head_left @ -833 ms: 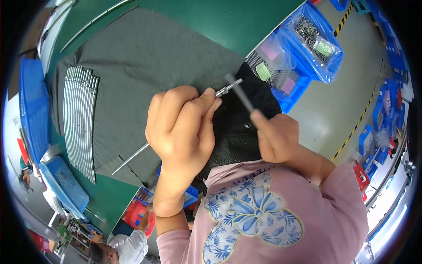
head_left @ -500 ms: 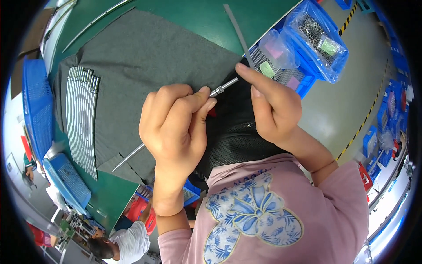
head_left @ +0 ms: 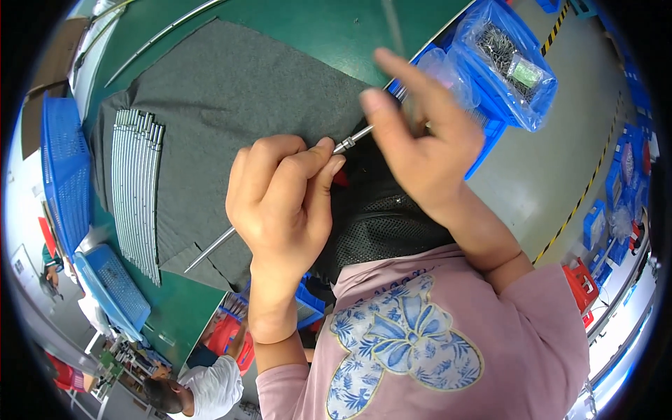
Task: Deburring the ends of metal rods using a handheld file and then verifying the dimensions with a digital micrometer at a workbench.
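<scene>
My left hand (head_left: 280,196) is closed round a slim metal rod (head_left: 210,250), pinching it between thumb and forefinger just below a stepped metal fitting (head_left: 344,145) at its upper end. The rod slants down to the left beneath the hand. My right hand (head_left: 430,143), smeared by motion, is at the fitting's tip, with thumb and forefinger spread apart. A long thin grey strip (head_left: 393,24), also blurred, sticks out beyond that hand and seems held in it; the grip itself is hidden. Similar metal rods (head_left: 136,199) lie side by side on the grey cloth (head_left: 224,84) at the left.
At the upper right, a blue bin (head_left: 544,91) holds small metal parts in a clear bag. Another blue bin (head_left: 483,157) lies partly behind my right hand. Blue baskets (head_left: 66,168) stand along the left. A co-worker in a white shirt (head_left: 213,388) sits at the lower left.
My right hand has moved up and left, its thumb and forefinger now farther apart. The grey strip has shifted up and blurred. My left hand still pinches the rod in nearly the same place.
</scene>
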Tool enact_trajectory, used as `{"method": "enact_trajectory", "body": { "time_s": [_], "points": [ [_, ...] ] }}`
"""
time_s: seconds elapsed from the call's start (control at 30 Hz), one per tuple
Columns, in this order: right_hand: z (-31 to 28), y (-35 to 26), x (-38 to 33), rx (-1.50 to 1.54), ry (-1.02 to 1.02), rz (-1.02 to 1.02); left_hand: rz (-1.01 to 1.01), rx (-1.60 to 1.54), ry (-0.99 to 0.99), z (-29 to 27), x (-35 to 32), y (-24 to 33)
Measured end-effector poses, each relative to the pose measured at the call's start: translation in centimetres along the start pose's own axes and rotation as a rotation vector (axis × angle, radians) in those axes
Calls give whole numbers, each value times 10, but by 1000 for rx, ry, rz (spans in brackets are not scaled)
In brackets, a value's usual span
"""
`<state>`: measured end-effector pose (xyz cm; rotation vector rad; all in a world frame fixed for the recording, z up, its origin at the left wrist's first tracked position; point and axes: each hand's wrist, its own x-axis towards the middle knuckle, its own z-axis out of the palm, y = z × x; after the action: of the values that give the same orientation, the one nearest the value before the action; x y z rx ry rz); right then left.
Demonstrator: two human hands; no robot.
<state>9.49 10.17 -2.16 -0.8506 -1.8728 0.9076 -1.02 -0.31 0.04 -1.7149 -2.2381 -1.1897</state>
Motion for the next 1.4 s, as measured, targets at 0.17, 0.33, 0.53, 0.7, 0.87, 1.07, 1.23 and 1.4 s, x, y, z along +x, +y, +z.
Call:
{"method": "enact_trajectory", "body": {
  "time_s": [0.17,0.33,0.53,0.7,0.87,1.07,1.23,1.4],
  "points": [
    [-19,11,-3,-26,-33,-153,-24,16,26,5,0,4],
    [-27,21,-17,-8,-53,-201,-23,27,-2,3,2,5],
    [-39,21,-31,-24,-172,-252,-10,65,-27,1,3,6],
    [-43,19,-37,-56,-374,-308,29,58,-11,2,3,3],
    [-35,15,-46,21,-410,-329,42,82,11,2,3,2],
    [-29,17,-51,-36,-375,-343,53,84,46,5,2,1],
    [-23,20,-59,-120,-298,-400,67,68,66,7,3,1],
    [-23,11,-53,-249,-257,-452,88,25,95,9,4,0]
  ]
}}
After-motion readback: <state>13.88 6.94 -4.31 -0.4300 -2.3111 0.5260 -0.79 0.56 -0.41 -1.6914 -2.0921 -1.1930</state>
